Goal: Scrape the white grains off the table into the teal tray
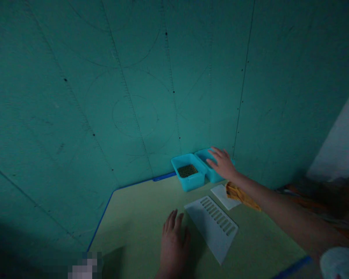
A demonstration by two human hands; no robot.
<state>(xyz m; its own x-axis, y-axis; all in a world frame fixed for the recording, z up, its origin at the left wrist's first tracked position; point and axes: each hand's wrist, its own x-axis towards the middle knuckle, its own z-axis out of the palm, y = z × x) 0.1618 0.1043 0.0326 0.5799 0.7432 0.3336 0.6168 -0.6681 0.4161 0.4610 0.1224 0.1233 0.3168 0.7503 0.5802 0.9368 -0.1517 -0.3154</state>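
Observation:
My right hand (222,164) reaches over the right-hand blue plastic tub (216,177), fingers spread. I see nothing held in it, and it partly covers that tub's inside. Beside it stands another blue tub (193,182) with small greenish-brown grains (187,170) at the bottom. My left hand (173,242) is over the near part of the table, fingers extended and apart from the thumb, holding nothing visible. Just right of it lies a white board (211,228) with a row of several slots along one side.
A smaller white sheet (224,197) and a crumpled orange-yellow cloth (240,195) lie under my right forearm. The pale table (133,217) has a blue edge and meets a green wall (151,97). Dim clutter (328,197) fills the far right.

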